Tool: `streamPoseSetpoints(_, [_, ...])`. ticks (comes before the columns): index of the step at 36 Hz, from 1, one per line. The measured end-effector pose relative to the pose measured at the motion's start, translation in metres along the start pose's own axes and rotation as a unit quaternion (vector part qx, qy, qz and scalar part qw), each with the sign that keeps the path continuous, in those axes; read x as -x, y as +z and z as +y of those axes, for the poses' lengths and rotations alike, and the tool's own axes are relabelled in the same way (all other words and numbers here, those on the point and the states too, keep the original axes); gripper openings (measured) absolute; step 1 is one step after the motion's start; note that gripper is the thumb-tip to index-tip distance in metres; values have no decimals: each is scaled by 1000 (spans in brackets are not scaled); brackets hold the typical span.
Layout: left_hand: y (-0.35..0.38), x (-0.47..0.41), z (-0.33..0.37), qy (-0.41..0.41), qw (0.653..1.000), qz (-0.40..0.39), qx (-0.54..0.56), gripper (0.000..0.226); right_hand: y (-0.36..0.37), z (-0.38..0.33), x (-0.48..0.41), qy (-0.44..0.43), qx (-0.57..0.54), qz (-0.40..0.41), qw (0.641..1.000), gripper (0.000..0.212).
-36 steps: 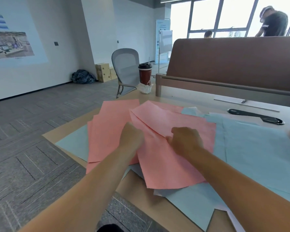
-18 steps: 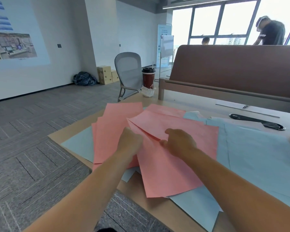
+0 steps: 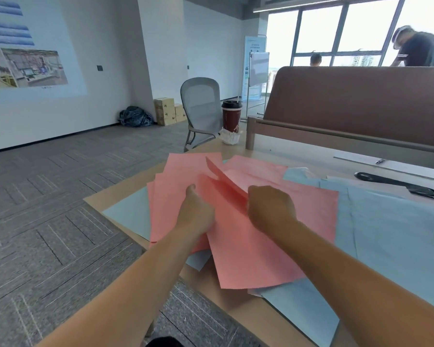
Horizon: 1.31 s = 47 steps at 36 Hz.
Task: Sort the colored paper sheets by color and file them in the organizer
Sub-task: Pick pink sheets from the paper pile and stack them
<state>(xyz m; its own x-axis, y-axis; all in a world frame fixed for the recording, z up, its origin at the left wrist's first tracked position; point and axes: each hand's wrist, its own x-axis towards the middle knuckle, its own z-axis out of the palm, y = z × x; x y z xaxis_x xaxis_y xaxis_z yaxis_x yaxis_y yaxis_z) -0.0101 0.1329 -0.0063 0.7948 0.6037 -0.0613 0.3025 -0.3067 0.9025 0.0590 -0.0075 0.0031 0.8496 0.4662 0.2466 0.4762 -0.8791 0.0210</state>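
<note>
Several pink paper sheets (image 3: 256,256) lie fanned across the wooden desk corner, on top of light blue sheets (image 3: 396,236). My left hand (image 3: 197,214) rests on the left pink stack with its thumb on the paper's edge. My right hand (image 3: 269,209) pinches a pink sheet whose far edge is lifted and curls up between the two hands. More blue paper (image 3: 133,214) peeks out at the left under the pink stack. No organizer is in view.
A brown desk divider (image 3: 361,106) runs along the back. A red coffee cup (image 3: 232,116) stands at the far desk corner beside crumpled tissue. A black flat object (image 3: 401,187) and a ruler lie at right. A grey chair (image 3: 202,108) stands beyond; a person stands behind the divider.
The top pink sheet's far edge has risen and folded up between my hands. Both hands stayed on the pink pile, the left sliding slightly forward.
</note>
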Motion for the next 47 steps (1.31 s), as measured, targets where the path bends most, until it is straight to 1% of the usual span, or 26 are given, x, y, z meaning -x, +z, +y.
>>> streamPoseSetpoints(3, [-8, 3, -2, -30, 999, 36, 19, 70, -8, -17, 7, -24, -18, -14, 999, 22])
streamPoseSetpoints(4, [-10, 4, -3, -47, 998, 40, 34, 64, -11, -22, 11, -31, -22, -19, 999, 23])
streamPoseSetpoints(5, [-12, 8, -3, -56, 996, 41, 58, 53, -12, -27, 15, -37, -29, -27, 998, 24])
streamPoseSetpoints(7, [-15, 16, -2, -59, 991, 34, 113, 19, -14, -34, 25, -45, -58, -54, 996, 26])
streamPoseSetpoints(8, [-15, 16, -3, -58, 988, 25, 141, 17, -15, -37, 29, -49, -75, -69, 994, 26])
streamPoseSetpoints(10, [-15, 18, -7, -61, 983, -12, 175, 33, -16, -40, 38, -61, -106, -89, 988, 24])
streamPoseSetpoints(11, [-15, 19, -9, -65, 981, -26, 183, 37, -17, -41, 42, -65, -124, -96, 986, 25])
streamPoseSetpoints(12, [-16, 24, -8, -66, 978, -41, 193, 36, -18, -41, 46, -68, -143, -101, 982, 28])
streamPoseSetpoints(13, [-16, 27, -9, -68, 976, -49, 200, 30, -20, -42, 49, -70, -159, -107, 979, 32])
streamPoseSetpoints(14, [-16, 29, -10, -67, 974, -52, 210, 24, -21, -42, 51, -74, -171, -116, 976, 34])
streamPoseSetpoints(15, [-16, 29, -11, -68, 972, -53, 217, 23, -23, -41, 53, -79, -181, -124, 973, 35])
streamPoseSetpoints(19, [-10, 10, -27, -79, 970, -49, 226, 49, -24, -36, 54, -84, -220, -137, 962, 34])
streamPoseSetpoints(21, [-17, 23, -13, -81, 977, -31, 195, 53, -23, -36, 53, -86, -239, -138, 957, 36])
streamPoseSetpoints(24, [-22, 27, -11, -63, 987, -22, 144, 32, -19, -36, 50, -92, -261, -150, 949, 36])
streamPoseSetpoints(25, [-23, 26, -12, -59, 990, -14, 126, 31, -17, -36, 49, -92, -268, -150, 947, 34])
streamPoseSetpoints(26, [-24, 22, -15, -54, 993, -7, 104, 36, -15, -37, 48, -90, -274, -148, 946, 33])
streamPoseSetpoints(27, [-27, 20, -16, -44, 997, -1, 71, 37, -13, -37, 46, -88, -279, -142, 946, 33])
streamPoseSetpoints(30, [-34, 11, -23, -22, 999, 37, -8, 27, -5, -36, 37, -65, -272, -110, 954, 30])
streamPoseSetpoints(32, [-40, 3, -26, -12, 998, 54, -4, 31, 0, -32, 26, -26, -251, -73, 965, 30])
streamPoseSetpoints(34, [-50, -1, -24, -1, 998, 63, 10, 35, 5, -28, 13, 15, -221, -55, 974, 37])
streamPoseSetpoints(37, [-66, -13, -22, 9, 996, 79, 25, 28, 10, -27, -7, 63, -186, -83, 977, 52])
streamPoseSetpoints(39, [-75, -24, -22, 10, 995, 92, 38, 24, 15, -28, -21, 80, -197, -100, 972, 57])
streamPoseSetpoints(41, [-81, -38, -24, 9, 994, 99, 42, 21, 20, -33, -33, 82, -213, -110, 967, 56])
streamPoseSetpoints(43, [-85, -50, -26, 9, 995, 97, 33, 21, 23, -39, -44, 82, -216, -114, 966, 50])
streamPoseSetpoints(46, [-90, -62, -34, -5, 996, 83, -32, 26, 27, -49, -55, 100, -202, -100, 969, 43])
streamPoseSetpoints(47, [-92, -65, -37, -11, 995, 78, -57, 24, 28, -52, -57, 107, -197, -99, 970, 41])
